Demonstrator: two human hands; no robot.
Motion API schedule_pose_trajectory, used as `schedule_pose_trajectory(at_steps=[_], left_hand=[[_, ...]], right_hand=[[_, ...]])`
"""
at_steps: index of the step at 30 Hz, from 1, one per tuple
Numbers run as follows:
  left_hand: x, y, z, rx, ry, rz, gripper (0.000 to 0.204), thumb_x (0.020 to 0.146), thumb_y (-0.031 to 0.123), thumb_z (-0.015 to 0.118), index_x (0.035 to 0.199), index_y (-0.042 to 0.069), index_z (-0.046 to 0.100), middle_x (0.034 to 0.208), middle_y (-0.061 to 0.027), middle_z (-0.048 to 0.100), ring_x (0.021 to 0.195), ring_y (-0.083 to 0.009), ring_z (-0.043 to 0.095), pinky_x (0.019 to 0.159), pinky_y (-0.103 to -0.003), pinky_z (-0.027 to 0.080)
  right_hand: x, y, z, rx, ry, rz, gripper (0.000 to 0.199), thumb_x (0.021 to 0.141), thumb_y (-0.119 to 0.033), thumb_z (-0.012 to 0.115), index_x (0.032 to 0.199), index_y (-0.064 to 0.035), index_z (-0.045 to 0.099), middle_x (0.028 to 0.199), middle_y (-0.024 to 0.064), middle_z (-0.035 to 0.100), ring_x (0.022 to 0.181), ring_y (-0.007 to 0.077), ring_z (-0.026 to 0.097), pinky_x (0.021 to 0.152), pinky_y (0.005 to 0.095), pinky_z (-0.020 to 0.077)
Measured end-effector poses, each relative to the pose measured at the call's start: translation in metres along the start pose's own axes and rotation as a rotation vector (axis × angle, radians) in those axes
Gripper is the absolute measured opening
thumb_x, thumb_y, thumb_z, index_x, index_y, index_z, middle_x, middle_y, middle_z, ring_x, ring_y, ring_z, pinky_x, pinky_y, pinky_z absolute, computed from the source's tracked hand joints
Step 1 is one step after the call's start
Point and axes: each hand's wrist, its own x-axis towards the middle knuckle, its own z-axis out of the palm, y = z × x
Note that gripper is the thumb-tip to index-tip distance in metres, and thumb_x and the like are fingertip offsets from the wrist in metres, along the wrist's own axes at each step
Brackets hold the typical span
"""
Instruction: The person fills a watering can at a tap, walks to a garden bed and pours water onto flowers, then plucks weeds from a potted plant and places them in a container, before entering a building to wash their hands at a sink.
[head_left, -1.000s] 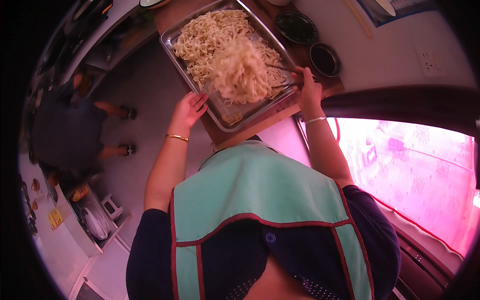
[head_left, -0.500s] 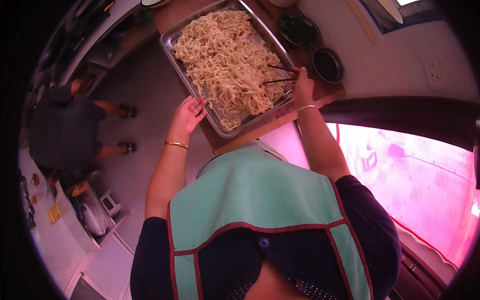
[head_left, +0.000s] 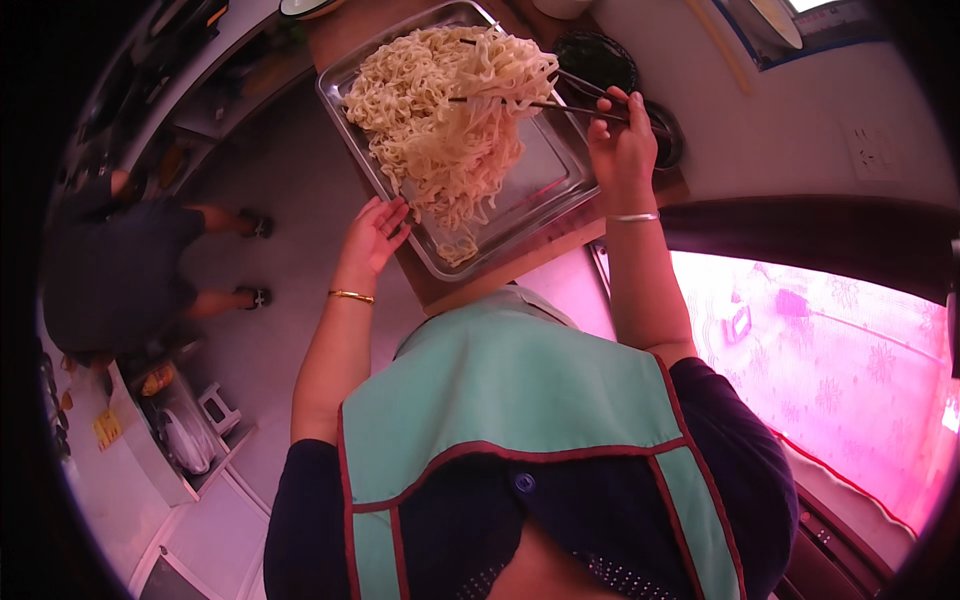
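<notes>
A rectangular metal tray [head_left: 545, 175] holds a heap of pale flat noodles [head_left: 405, 105]. My right hand [head_left: 625, 150] grips a pair of long dark chopsticks [head_left: 575, 107] over the tray's right side. A thick clump of noodles hangs across the chopsticks, its lower strands trailing toward the heap. Bare metal shows in the tray's near right part. At the tray's left rim is my left hand [head_left: 373, 238], its fingers stretched out against the edge and holding nothing that I can see.
The tray lies on a wooden table [head_left: 440, 292]. Beyond its right side stand a dark bowl of greens [head_left: 597, 65] and a dark round bowl [head_left: 668, 140], partly hidden by my right hand. A person in dark clothes [head_left: 115, 275] stands at the left, near shelves [head_left: 205, 435].
My right hand has moved up and right, and the chopsticks have lifted a clump of noodles, baring the tray's near right part. The left hand has barely moved.
</notes>
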Motion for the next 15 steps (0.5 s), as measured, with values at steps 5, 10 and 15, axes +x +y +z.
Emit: schedule_pose_trajectory(at_steps=[5,10,15], left_hand=[[0.003,0.000,-0.002,-0.006,-0.011,-0.010,0.051,0.089,0.011,0.048,0.135,0.007,0.025,0.110,-0.0110,0.058,0.101,-0.0212,0.057,0.082,-0.041,0.047],[0.006,0.000,0.000,0.009,-0.009,-0.017,0.056,0.088,0.010,0.048,0.137,0.006,0.020,0.110,-0.0106,0.058,0.101,-0.0210,0.057,0.083,-0.042,0.045],[0.001,0.000,-0.001,0.014,0.050,-0.021,0.044,0.091,0.012,0.046,0.131,0.008,0.030,0.113,-0.0106,0.057,0.105,-0.0220,0.055,0.087,-0.042,0.045]], right_hand=[[-0.013,-0.021,0.011,-0.022,-0.067,-0.043,0.030,0.094,-0.028,0.043,0.096,-0.0010,0.057,0.078,0.0095,0.058,0.062,0.0133,0.050,0.049,0.0209,0.0403],[-0.003,-0.011,-0.063,-0.911,0.237,-0.122,0.034,0.093,-0.030,0.045,0.089,-0.0015,0.062,0.072,0.0070,0.060,0.053,0.0110,0.052,0.043,0.0226,0.0404],[-0.049,-0.059,-0.035,-1.014,0.142,-0.352,0.029,0.091,-0.027,0.047,0.082,-0.0045,0.063,0.065,0.0023,0.057,0.047,0.0086,0.051,0.043,0.0213,0.0417]])
